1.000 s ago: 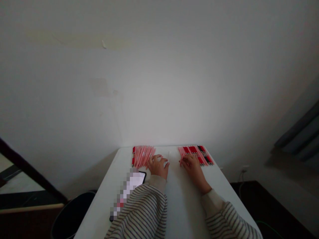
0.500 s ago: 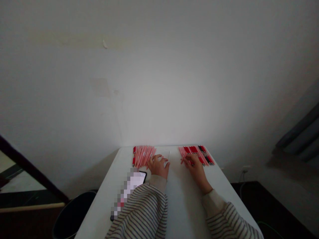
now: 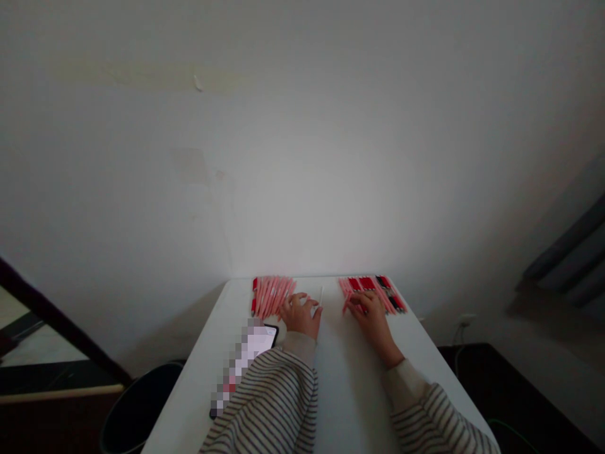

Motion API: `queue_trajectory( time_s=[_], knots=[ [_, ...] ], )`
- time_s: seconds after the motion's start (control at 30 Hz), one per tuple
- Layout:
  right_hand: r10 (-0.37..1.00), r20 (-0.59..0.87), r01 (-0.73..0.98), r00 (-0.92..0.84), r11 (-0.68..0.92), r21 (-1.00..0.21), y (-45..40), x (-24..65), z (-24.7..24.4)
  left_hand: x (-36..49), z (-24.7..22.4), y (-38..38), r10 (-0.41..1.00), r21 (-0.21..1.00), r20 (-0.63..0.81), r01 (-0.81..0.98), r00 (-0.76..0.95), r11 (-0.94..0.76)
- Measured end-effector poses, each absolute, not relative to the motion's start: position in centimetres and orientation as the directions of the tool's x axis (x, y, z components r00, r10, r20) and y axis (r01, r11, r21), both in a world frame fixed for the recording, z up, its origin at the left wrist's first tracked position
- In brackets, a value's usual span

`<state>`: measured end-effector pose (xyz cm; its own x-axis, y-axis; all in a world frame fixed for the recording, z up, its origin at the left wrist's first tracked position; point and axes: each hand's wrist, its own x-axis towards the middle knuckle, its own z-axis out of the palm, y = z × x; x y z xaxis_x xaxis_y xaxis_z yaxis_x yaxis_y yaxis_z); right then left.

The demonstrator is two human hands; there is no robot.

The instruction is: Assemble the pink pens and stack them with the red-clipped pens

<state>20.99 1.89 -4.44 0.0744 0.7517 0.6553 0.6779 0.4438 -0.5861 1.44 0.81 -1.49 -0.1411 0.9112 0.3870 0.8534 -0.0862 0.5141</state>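
My left hand is over the table, fingers bent and spread, beside the left row of pink pens. A thin white stick sticks out away from me, its near end at my left thumb and index fingertips, which look closed on it. My right hand pinches a pink pen between thumb and fingers at the left edge of the right group. Under and behind that hand lie more pink pens with red and black parts. My fingers partly cover the held pen.
The white table stands against a grey wall. A phone with a blurred screen lies left of my left forearm. A dark bin is on the floor at the left, and a cable hangs at the right.
My right fingers have shifted slightly around the pink pen, and it is tilted a little differently. My left hand stays nearly still; the white stick shows more brightly.
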Motion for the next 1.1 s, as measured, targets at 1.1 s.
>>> queue_trajectory(
  time_s=[1.1],
  knots=[
    [0.836, 0.548, 0.903, -0.028, 0.257, -0.346, -0.1, 17.7, -2.0, 1.9, -0.6, -0.1, 0.937, 0.384, 0.321, 0.923, -0.137, 0.003]
  ],
)
